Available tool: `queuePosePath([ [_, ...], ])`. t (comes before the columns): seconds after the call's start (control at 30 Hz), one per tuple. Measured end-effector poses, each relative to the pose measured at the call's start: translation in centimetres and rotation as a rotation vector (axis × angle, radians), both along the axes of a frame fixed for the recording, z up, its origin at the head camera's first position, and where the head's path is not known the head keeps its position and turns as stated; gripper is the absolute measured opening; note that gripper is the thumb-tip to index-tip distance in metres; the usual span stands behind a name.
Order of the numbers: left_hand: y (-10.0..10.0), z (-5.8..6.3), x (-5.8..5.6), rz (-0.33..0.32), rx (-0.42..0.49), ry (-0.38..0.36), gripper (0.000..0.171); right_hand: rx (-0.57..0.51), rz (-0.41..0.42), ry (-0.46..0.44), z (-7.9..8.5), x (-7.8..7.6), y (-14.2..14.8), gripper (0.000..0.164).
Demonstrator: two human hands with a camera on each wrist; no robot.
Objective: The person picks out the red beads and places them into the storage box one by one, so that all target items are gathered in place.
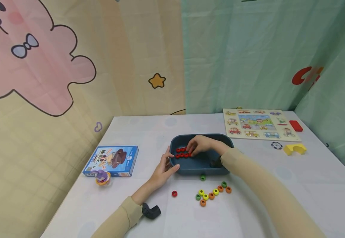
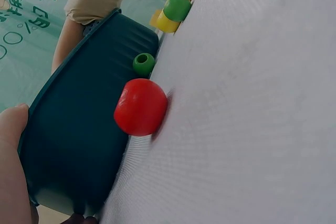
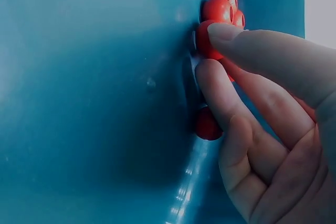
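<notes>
A dark blue-green tray (image 1: 202, 172) stands on the table with several red beads (image 1: 182, 155) lined up in rows at its left end. My left hand (image 1: 162, 169) holds the tray's left corner, thumb along the front wall and fingers at the left rim. Inside the tray, my right hand (image 1: 202, 144) pinches a red bead (image 3: 207, 39) between thumb and fingertips, at the end of a row. One more red bead (image 3: 208, 124) lies under its curled fingers. Outside, a loose red bead (image 1: 174, 193) sits on the table in front of the tray.
Green, yellow and orange beads (image 1: 211, 196) lie in front of the tray, with a green bead (image 1: 203, 178) by its wall. A blue box (image 1: 112, 160) and purple toy (image 1: 102, 177) stand left. Right are a picture board (image 1: 258, 124), yellow arch block (image 1: 295, 149) and red block (image 1: 295, 125).
</notes>
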State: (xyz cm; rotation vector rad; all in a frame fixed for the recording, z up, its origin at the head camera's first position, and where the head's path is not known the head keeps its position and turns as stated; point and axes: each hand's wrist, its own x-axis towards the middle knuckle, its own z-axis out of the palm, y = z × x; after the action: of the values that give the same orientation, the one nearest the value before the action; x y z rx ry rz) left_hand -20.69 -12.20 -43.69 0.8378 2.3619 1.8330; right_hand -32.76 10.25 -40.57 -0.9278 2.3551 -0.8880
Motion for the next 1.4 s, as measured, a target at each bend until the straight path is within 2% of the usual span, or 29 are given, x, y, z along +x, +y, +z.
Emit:
queuePosePath([
  [0.23,0.0,0.0,0.0,-0.001,-0.005,-0.007,0.043,0.001,-0.005,0.009,0.5,0.1,0.3,0.027],
  [0.37,0.0,0.1,0.1,-0.003,-0.012,-0.016,0.044,0.002,-0.015,0.037,2.3,0.6,0.7,0.034],
  [0.47,0.0,0.2,0.1,-0.004,-0.011,-0.010,0.043,-0.039,-0.008,0.082,4.2,1.3,1.1,0.037],
  [0.63,0.1,0.2,0.1,0.010,-0.023,-0.002,0.042,-0.156,0.030,0.200,6.7,3.2,1.6,0.038],
  [0.8,0.1,0.2,0.2,0.017,-0.032,-0.005,0.042,-0.267,0.102,0.218,7.8,6.7,1.3,0.034],
  [0.93,0.0,0.1,0.2,0.002,-0.020,0.035,0.039,-0.330,0.202,0.208,6.9,9.4,0.4,0.029],
  [1.07,0.0,-0.1,0.1,-0.004,-0.015,0.096,0.036,-0.367,0.296,0.180,4.9,11.3,-0.8,0.026],
  [1.2,0.0,-0.2,0.0,-0.006,-0.002,0.113,0.036,-0.359,0.313,0.123,2.8,12.2,-1.9,0.026],
  [1.27,0.0,-0.2,0.1,-0.008,0.005,0.102,0.035,-0.344,0.310,0.081,1.8,12.4,-2.4,0.025],
  [1.4,0.1,-0.3,0.1,-0.007,0.012,0.079,0.033,-0.305,0.305,0.055,0.0,12.7,-3.2,0.024],
])
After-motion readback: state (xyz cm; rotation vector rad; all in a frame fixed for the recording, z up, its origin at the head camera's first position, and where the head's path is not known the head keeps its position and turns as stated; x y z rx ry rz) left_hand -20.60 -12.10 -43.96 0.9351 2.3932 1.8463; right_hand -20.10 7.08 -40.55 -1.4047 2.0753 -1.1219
